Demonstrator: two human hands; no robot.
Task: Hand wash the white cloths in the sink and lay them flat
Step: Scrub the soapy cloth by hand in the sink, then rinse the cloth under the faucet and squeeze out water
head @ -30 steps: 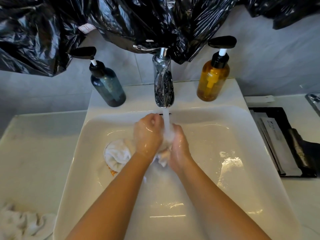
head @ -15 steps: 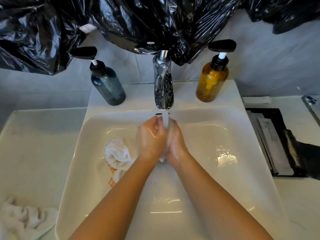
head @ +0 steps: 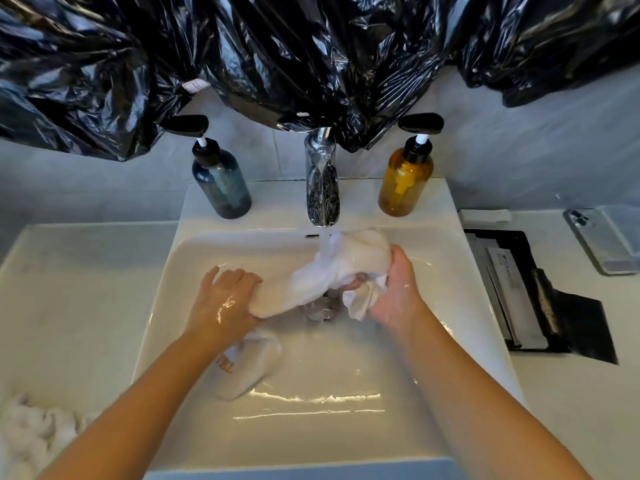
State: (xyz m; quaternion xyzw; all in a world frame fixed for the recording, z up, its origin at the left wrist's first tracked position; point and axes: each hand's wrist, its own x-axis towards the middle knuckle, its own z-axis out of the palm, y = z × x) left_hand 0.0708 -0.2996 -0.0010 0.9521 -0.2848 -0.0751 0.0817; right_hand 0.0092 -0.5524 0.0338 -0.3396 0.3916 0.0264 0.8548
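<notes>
White cloth [head: 311, 285] spans the sink [head: 346, 441] as a twisted roll, with its long axis running from near-left to far-right. Left hand [head: 225, 299] grips the lower end; right hand [head: 394, 292] clutches the bunched upper end under the faucet [head: 322, 188] stream. Both hands are equally placed for the wringing twist.

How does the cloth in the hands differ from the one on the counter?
The held cloth is stretched between left hand and right hand; the counter cloth lies crumpled, untouched. The held cloth is under the running tap in the sink; the counter cloth sits outside it. Both are white.
</notes>
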